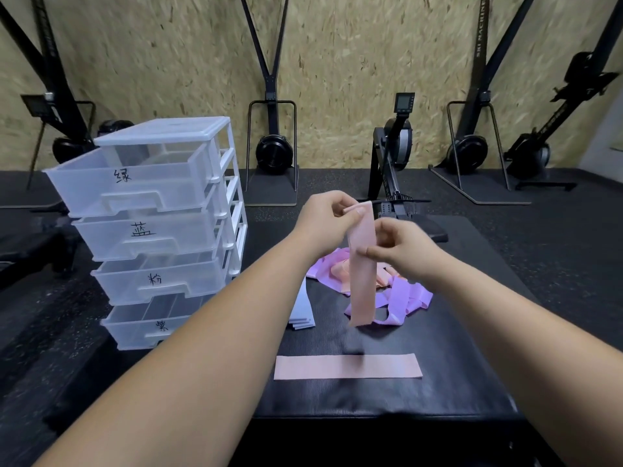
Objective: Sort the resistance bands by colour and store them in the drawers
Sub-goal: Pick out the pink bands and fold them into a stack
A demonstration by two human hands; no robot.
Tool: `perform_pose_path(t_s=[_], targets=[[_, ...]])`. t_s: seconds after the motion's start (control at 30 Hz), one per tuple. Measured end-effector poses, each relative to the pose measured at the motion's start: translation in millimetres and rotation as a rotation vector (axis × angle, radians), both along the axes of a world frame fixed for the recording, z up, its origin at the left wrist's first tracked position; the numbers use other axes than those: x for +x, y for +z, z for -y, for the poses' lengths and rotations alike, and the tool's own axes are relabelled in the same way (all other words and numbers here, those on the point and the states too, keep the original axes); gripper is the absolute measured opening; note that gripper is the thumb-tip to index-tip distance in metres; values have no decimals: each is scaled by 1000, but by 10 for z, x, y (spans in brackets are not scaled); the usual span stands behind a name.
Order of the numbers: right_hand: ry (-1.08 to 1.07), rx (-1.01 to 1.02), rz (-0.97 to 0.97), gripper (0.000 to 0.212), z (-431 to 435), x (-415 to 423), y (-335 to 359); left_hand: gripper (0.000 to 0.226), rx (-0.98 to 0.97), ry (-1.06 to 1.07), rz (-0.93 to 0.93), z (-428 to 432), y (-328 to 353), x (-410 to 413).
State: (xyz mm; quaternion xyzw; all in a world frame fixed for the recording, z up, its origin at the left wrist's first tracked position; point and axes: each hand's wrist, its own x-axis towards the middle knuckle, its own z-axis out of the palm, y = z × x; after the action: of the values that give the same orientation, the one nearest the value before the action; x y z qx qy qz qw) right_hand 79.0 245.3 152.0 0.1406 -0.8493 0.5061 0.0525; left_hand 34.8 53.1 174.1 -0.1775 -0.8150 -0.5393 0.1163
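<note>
Probably to flatten it like the flat pink band (347,366) on the bench (465,338), the left hand (332,214) and right hand (401,244) hold a pink resistance band (362,274) hanging above the pile (409,298), grips clamped on it.

Looks forward and down from head height onto the black bench (455,382), close enough that both forearms (202,348) run in from the bottom edge and the left hand (323,224) and right hand (401,246) meet near mid-frame. Takes in, wide-angled and bowed at the edges, the drawer unit (161,230) at the bench's left and faces a chipboard wall (337,62) lined with black exercise machines (397,146) well beyond.
</note>
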Motion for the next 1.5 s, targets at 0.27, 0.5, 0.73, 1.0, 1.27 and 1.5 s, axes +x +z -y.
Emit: perform_pose_path(t_s=[0.27,0.5,0.73,1.0,1.27,1.5], targets=[[46,229,197,32,-158,158,-831,4,209,196,126,380,-420,99],[23,286,331,17,-592,353,-1251,16,279,315,344,796,-1210,343],[-18,147,454,17,-830,559,-1526,10,226,357,526,1024,-1923,706],[-262,23,386,27,-873,668,-1826,11,-42,420,488,1122,-2212,930],[-513,250,123,22,-645,822,-2096,11,-242,399,333,1105,-2567,1031],[-551,338,-41,8,-613,916,-2467,9,-294,466,163,1078,-2806,1076]])
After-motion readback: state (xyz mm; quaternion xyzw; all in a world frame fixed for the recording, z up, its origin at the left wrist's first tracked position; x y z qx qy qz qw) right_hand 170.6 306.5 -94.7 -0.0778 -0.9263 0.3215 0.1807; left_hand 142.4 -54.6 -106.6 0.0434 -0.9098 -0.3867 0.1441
